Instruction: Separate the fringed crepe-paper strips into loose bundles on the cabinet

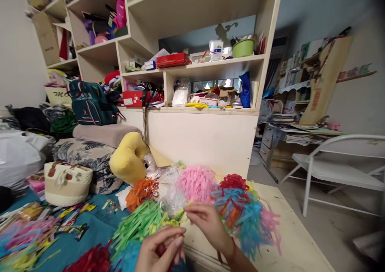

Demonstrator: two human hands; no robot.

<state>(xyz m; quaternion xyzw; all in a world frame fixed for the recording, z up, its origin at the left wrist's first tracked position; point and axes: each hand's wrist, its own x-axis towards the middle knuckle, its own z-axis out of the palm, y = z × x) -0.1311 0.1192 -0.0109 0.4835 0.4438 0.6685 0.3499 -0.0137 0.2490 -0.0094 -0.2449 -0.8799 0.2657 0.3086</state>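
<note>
My left hand (161, 248) is at the bottom centre, thumb and fingers closed in a pinch. A bit of red shows between its fingers, but what it grips is unclear. Just above and to the right, my right hand (209, 224) has its fingertips pressed together, and anything in them is too small to name. A dark red cord circles the right wrist. Bundles of cut streamers lie around both hands: green (136, 223), orange (141, 196), pink (197, 182), blue (251, 224) and red (90, 260). Clear plastic wrap (174, 192) sits behind the hands.
The bundles spread over a cream board (288, 232) and a teal cloth (102, 228). A yellow cushion (128, 158) and a woven bag (68, 183) stand at the left. Behind is a loaded shelf unit (198, 136); a white folding chair (339, 172) stands right.
</note>
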